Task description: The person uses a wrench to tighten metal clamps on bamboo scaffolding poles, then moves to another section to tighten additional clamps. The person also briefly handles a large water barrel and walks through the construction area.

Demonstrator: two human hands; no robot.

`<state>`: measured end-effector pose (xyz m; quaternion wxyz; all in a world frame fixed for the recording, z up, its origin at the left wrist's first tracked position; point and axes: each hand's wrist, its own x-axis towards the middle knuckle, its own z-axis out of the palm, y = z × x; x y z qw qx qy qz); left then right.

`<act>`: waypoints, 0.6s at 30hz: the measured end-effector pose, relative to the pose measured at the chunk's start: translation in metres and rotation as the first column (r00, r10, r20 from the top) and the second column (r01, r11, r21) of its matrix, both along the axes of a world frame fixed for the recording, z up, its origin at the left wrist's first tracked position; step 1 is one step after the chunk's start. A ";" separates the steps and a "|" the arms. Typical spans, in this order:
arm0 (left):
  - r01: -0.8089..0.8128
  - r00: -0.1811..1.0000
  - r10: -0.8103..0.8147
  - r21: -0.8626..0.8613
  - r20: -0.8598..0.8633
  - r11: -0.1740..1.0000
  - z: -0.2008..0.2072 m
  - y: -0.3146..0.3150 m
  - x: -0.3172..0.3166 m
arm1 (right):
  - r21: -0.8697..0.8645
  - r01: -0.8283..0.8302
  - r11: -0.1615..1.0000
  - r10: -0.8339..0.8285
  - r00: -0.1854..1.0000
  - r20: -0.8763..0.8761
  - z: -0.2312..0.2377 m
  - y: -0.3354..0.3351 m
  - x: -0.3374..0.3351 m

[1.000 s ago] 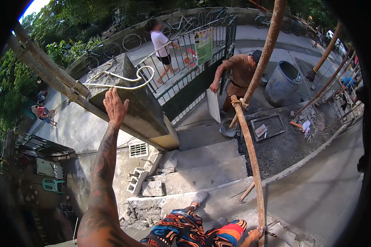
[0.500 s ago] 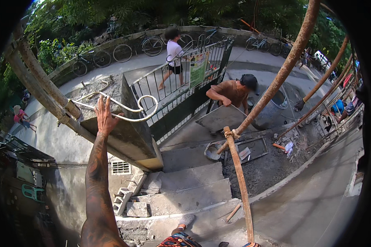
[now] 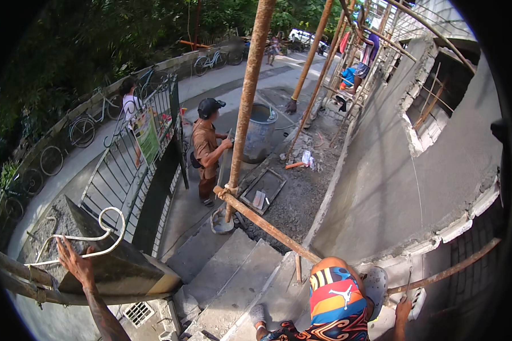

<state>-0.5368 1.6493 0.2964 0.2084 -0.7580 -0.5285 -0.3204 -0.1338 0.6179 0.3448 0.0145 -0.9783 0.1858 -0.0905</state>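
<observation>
My left hand (image 3: 75,263) rests with its fingers stretched out against a bent white metal rod (image 3: 112,237). The rod ends in a curl and lies over the top of a rough concrete pillar (image 3: 148,278). At the lower right, my right hand (image 3: 403,310) is closed on a thin, rod-like tool (image 3: 409,278) pointing upward; its kind is unclear. A pale piece with holes (image 3: 418,301) shows just beside that hand. My bent knee, in patterned shorts (image 3: 335,301), is between the hands, above concrete steps (image 3: 227,284).
A wooden pole (image 3: 267,224) is tied to an upright pole (image 3: 250,85) ahead of me. Beyond stand a co-worker (image 3: 207,148), a drum (image 3: 260,128) and a green gate (image 3: 131,176). A plastered wall (image 3: 392,193) with a rough opening rises at right. Another pole (image 3: 449,270) crosses near my right hand.
The view has swung right, bringing my right hand and knee into sight. The co-worker, bent over a board before, now stands upright. My left hand stays at the white rod.
</observation>
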 end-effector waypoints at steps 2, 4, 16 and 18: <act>-0.021 1.000 0.021 -0.009 -0.007 1.000 -0.004 0.004 -0.004 | 0.094 -0.144 0.985 0.133 0.984 0.116 -0.024 0.015 0.003; -0.051 0.999 0.050 -0.062 -0.017 0.997 -0.006 0.006 -0.007 | 0.053 -0.229 0.972 0.227 0.973 0.044 -0.049 0.040 0.006; 0.064 0.991 -0.044 -0.163 0.126 0.985 0.018 -0.016 0.000 | 0.650 0.169 0.741 0.445 0.601 -0.664 -0.210 0.157 0.038; 0.056 0.985 -0.026 -0.176 0.168 0.983 0.019 -0.016 0.001 | 0.599 0.281 0.750 0.364 0.580 -0.728 -0.236 0.184 0.045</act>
